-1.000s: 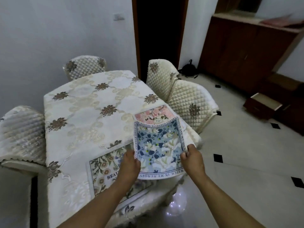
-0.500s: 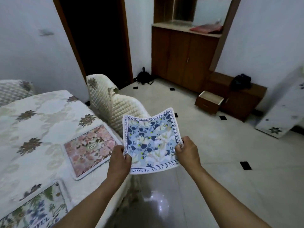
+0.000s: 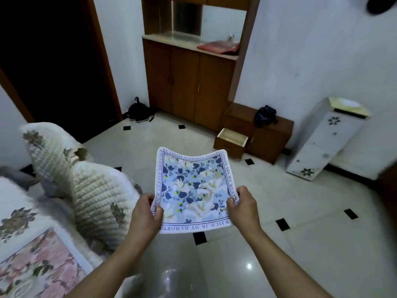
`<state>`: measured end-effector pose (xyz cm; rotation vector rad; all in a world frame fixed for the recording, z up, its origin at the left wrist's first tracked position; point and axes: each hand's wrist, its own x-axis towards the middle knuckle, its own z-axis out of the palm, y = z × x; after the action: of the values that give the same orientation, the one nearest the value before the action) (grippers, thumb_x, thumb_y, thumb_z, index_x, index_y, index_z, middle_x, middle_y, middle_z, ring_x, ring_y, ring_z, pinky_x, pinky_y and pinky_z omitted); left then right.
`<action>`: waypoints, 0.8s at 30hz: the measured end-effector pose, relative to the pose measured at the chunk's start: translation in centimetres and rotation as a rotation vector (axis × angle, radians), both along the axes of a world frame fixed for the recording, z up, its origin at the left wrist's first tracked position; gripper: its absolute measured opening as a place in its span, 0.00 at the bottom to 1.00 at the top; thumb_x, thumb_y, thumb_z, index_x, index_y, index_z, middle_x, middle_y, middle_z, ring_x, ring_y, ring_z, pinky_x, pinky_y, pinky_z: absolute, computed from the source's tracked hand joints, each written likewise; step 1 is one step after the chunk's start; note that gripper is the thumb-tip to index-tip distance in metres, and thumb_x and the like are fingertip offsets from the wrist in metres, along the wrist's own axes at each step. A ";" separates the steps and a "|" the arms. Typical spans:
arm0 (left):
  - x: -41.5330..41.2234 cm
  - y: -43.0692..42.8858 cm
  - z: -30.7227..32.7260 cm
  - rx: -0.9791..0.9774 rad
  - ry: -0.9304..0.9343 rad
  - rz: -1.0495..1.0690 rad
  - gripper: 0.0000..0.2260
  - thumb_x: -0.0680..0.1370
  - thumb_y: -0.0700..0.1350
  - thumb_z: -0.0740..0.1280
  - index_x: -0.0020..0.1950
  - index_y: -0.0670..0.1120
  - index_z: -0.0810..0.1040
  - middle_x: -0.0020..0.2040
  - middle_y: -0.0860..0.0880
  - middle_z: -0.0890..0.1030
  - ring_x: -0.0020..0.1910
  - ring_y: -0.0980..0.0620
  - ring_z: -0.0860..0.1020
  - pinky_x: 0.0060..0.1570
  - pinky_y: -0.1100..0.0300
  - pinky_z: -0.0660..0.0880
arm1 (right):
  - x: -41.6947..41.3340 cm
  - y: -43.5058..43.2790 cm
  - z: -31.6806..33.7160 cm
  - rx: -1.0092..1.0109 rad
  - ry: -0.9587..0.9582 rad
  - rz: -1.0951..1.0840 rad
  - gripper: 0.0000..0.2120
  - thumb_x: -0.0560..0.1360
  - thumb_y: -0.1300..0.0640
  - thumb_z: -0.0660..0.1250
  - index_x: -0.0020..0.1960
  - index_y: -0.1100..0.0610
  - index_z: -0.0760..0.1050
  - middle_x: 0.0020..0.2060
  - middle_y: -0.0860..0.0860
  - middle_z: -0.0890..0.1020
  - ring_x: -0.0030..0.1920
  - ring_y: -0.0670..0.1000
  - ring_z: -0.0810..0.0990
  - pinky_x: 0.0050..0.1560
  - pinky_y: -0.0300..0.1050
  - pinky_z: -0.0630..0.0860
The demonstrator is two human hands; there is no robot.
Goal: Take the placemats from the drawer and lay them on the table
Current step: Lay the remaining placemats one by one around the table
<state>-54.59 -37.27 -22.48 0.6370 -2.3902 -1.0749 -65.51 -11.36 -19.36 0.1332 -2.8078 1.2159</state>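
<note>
Tiled floor (image 3: 300, 211) fills my view, the drawer (image 3: 233, 139) open on the far side. Left hand (image 3: 146, 214) and right hand (image 3: 243, 208) each pinch a side edge of the blue placemat (image 3: 193, 188), held right of the table (image 3: 12, 203).

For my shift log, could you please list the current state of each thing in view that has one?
blue placemat: held in the air over the floor, not laid.
left hand: grips the placemat's left edge.
right hand: grips its right edge.
pink placemat: lying flat on the table.
drawer: pulled open.
cabinet doors: closed.
</note>
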 end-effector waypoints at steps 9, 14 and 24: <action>-13.4 -3.9 1.0 0.071 -0.033 0.003 0.12 0.73 0.39 0.67 0.52 0.50 0.70 0.46 0.51 0.79 0.43 0.50 0.77 0.43 0.57 0.71 | -14.1 -3.8 -0.4 -0.003 -0.009 -0.010 0.06 0.73 0.59 0.65 0.46 0.56 0.68 0.43 0.54 0.79 0.42 0.55 0.78 0.40 0.48 0.76; -19.9 -6.7 0.5 0.098 -0.024 0.141 0.11 0.73 0.39 0.68 0.52 0.49 0.71 0.46 0.51 0.80 0.43 0.50 0.79 0.42 0.56 0.74 | -24.2 -8.5 -1.6 -0.025 -0.029 0.131 0.06 0.73 0.57 0.65 0.46 0.52 0.67 0.43 0.52 0.79 0.42 0.53 0.79 0.40 0.48 0.77; -28.5 -13.3 1.9 0.125 -0.034 0.603 0.10 0.74 0.41 0.67 0.52 0.50 0.72 0.46 0.54 0.80 0.41 0.58 0.78 0.37 0.62 0.71 | -41.7 -23.7 -0.9 -0.054 -0.046 0.571 0.07 0.73 0.57 0.64 0.44 0.50 0.66 0.42 0.51 0.78 0.41 0.54 0.79 0.39 0.51 0.79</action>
<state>-83.08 -50.57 -20.62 1.3193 -1.9542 -0.9422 -107.18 -35.09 -20.29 0.9683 -2.8639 1.3941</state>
